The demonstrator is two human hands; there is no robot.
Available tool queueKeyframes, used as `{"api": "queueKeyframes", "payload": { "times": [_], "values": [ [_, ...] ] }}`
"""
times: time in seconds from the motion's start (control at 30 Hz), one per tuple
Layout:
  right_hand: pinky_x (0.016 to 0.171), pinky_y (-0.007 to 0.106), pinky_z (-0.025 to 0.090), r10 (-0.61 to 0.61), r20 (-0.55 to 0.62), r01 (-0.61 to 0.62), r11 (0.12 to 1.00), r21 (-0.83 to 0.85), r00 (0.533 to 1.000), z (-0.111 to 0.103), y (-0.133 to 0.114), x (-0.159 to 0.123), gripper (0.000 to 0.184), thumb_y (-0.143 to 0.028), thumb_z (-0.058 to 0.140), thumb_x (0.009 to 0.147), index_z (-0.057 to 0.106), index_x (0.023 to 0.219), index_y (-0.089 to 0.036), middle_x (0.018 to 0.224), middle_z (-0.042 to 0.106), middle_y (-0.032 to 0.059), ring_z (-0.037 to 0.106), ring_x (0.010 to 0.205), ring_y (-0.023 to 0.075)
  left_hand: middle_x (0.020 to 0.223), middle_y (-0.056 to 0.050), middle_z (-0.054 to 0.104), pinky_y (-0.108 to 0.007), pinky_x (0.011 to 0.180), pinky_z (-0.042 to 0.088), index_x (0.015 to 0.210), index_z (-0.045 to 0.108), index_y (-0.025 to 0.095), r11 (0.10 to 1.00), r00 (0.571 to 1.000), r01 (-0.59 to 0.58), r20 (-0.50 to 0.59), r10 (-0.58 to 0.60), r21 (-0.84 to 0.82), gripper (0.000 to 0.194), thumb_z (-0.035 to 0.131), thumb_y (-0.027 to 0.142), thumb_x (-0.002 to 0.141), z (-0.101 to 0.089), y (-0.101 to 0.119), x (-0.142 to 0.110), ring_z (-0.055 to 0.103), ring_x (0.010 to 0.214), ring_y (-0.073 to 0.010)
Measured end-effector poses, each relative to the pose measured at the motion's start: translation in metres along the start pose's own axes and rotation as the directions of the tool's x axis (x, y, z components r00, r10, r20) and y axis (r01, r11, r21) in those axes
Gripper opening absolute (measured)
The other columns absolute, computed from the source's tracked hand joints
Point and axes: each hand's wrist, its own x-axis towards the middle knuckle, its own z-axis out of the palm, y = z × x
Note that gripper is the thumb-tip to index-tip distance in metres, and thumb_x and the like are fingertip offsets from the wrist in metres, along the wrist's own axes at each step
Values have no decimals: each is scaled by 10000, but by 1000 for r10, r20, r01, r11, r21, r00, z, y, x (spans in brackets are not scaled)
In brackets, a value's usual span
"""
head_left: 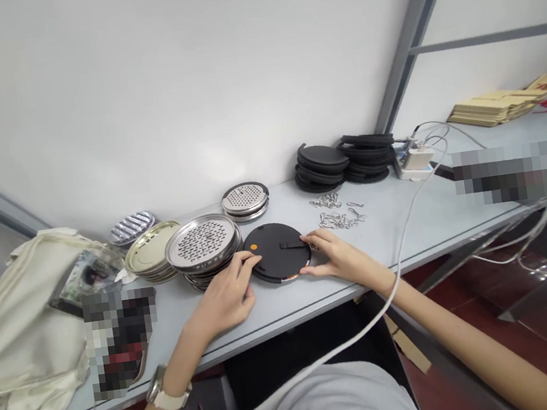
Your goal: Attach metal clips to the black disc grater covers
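A round black disc [281,261] lies on the table in front of me, with an orange dot and a short black strap or tab on its face. My right hand [334,259] grips its right rim, index finger above and thumb lower down. A small metallic bit shows near those fingers, too small to name. My left hand [231,288] rests its fingertips on the disc's left side, thumb apart from them. Beside it stands a stack of round metal grater plates [205,242]. Loose metal snap hooks [339,220] lie beyond my right hand.
Stacks of black discs [323,161] stand by the wall, left of a power strip [414,166]. Gold-coloured lids [153,251] and a cream cloth [31,317] lie leftward. A white cable [407,221] crosses above my right forearm. A smaller grater stack [245,200] sits behind the disc.
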Motion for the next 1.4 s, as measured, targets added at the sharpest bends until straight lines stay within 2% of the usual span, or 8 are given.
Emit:
{"api": "queueKeyframes", "payload": {
  "times": [0.13, 0.27, 0.47, 0.67, 0.77, 1.0, 1.2, 1.4],
  "values": [
    [935, 415, 510, -5, 3, 5, 1000, 27, 1000, 1, 2, -1, 574, -473, 665, 816, 510, 1280, -173, 1126, 567, 138, 588, 1043, 260, 1223, -137, 540, -355, 852, 533, 1293, 464, 138, 971, 988, -150, -12, 155, 187, 433, 415, 50, 872, 12, -6, 8, 588, 1068, -235],
    [964, 424, 496, -5, 5, 5, 999, 51, 1000, 1, 5, -1, 571, -465, 668, 816, 509, 1286, -182, 1144, 559, 138, 574, 1081, 264, 1129, -125, 625, -323, 751, 545, 1264, 501, 102, 896, 939, -316, -34, 343, 312, 392, 435, 31, 884, 18, -7, 18, 628, 961, -211],
    [964, 423, 482, -11, 43, 8, 997, 71, 999, -8, 6, -4, 679, -476, 737, 743, 479, 1299, -186, 1175, 542, 132, 552, 1099, 277, 1141, -92, 651, -310, 823, 525, 1264, 534, 150, 900, 896, -323, -210, 391, 294, 381, 465, 68, 898, 11, 3, 30, 620, 972, -178],
    [848, 444, 468, 40, -75, -43, 998, -47, 996, -9, 17, -3, 284, -309, 601, 884, 550, 1134, -185, 992, 592, 107, 525, 934, 274, 1099, -77, 661, -298, 777, 509, 1206, 572, 161, 892, 850, -315, -323, 417, 323, 316, 479, 112, 908, 2, 31, 69, 609, 882, -167],
    [847, 465, 444, 89, -102, -99, 990, -97, 991, -7, 22, -2, 238, -323, 561, 907, 563, 1099, -183, 960, 611, 99, 508, 902, 278, 1083, -83, 650, -292, 791, 493, 1180, 568, 147, 911, 862, -306, -325, 388, 277, 264, 465, 188, 940, -3, 37, 89, 592, 912, -170],
    [808, 423, 480, 194, -186, -189, 981, 41, 963, -4, 33, 1, 310, -466, 509, 917, 603, 1023, -190, 946, 638, 94, 580, 889, 273, 1139, -90, 584, -315, 842, 479, 1185, 522, 153, 944, 896, -306, -298, 329, 121, 256, 460, 224, 948, -8, 39, 123, 564, 1025, -200],
    [738, 395, 502, 257, -215, -244, 966, 85, 942, -8, 45, 2, 323, -487, 510, 903, 603, 878, -178, 847, 658, 88, 619, 781, 260, 1165, -99, 538, -278, 780, 488, 1186, 513, 154, 962, 881, -261, -386, 273, 83, 263, 385, 203, 962, 3, 40, 114, 588, 920, -163],
    [760, 384, 491, 251, -269, -262, 965, -4, 930, -18, 62, -1, 304, -469, 520, 896, 614, 872, -181, 877, 676, 105, 628, 826, 272, 1107, -93, 550, -274, 699, 475, 1009, 564, 143, 960, 927, -262, -251, 279, 99, 192, 389, 164, 934, 18, 19, 100, 580, 820, -151]
  ]
}}
